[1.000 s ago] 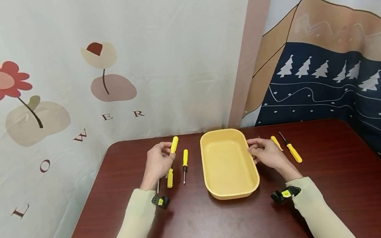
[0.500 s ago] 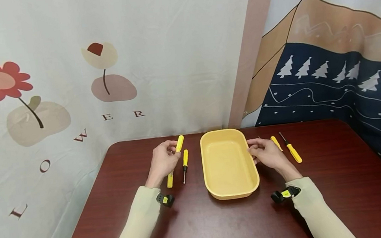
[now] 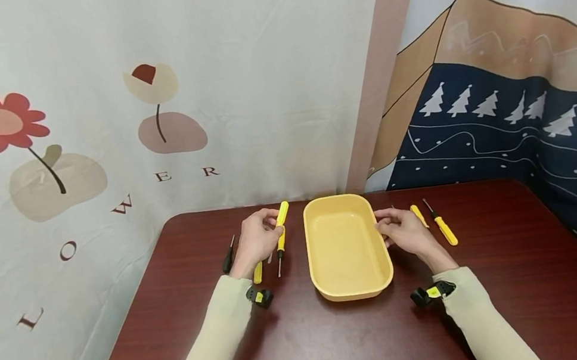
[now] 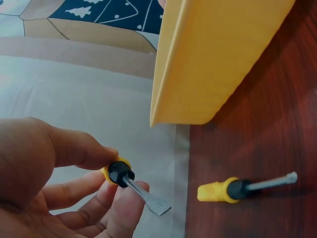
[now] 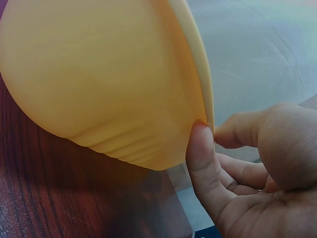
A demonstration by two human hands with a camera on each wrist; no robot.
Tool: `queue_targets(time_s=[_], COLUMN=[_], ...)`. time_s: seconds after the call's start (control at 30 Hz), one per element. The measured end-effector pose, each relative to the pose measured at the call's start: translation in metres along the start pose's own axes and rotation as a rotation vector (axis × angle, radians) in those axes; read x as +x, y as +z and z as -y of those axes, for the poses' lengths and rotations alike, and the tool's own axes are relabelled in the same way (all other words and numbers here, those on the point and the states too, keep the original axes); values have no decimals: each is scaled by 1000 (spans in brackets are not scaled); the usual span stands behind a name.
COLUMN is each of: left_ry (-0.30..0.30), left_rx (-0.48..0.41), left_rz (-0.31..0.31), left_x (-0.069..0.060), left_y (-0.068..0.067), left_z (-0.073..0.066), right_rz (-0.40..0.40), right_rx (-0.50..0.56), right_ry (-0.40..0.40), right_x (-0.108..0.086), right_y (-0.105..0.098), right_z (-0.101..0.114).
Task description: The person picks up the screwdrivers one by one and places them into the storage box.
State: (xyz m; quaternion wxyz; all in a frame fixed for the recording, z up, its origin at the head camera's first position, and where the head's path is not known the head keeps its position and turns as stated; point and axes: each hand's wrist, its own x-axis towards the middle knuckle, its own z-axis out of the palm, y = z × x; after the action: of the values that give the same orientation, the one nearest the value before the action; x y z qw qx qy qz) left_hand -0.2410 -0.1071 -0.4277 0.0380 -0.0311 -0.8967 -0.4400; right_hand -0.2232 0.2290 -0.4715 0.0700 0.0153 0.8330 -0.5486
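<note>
My left hand (image 3: 259,237) pinches a flathead screwdriver (image 3: 282,213) by its yellow handle, raised above the table left of a yellow plastic bin (image 3: 353,293). In the left wrist view, the screwdriver's flat metal tip (image 4: 157,204) points away from the fingers. Below it, a second yellow-handled screwdriver (image 4: 217,192) lies on the table, its black collar and thin shaft visible. My right hand (image 3: 408,231) grips the bin's right rim; the right wrist view has thumb and finger pinching the bin wall (image 5: 114,74). Nothing lies inside the bin.
A black-handled screwdriver (image 3: 228,262) and another yellow handle (image 3: 258,272) lie partly hidden by my left hand. Right of the bin lie two yellow-handled screwdrivers, one whole (image 3: 445,231) and one (image 3: 418,215) partly covered. A printed curtain (image 3: 270,116) hangs behind the dark red table (image 3: 330,343).
My left hand has moved rightward toward the bin with the screwdriver, uncovering the black-handled one behind it. My right hand and the bin stay put.
</note>
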Motion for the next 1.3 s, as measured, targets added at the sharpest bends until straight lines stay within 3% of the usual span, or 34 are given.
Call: queue_targets(time_s=[0.83, 1.3], left_ry=[-11, 40], left_rx=[-30, -22], left_rz=[71, 119], left_x=[4, 13], left_y=[19, 31], left_z=[-27, -38], right_rz=[-4, -4], right_rx=[6, 2], right_ry=[14, 6], right_x=[0, 0], right_y=[0, 0], right_z=[2, 1])
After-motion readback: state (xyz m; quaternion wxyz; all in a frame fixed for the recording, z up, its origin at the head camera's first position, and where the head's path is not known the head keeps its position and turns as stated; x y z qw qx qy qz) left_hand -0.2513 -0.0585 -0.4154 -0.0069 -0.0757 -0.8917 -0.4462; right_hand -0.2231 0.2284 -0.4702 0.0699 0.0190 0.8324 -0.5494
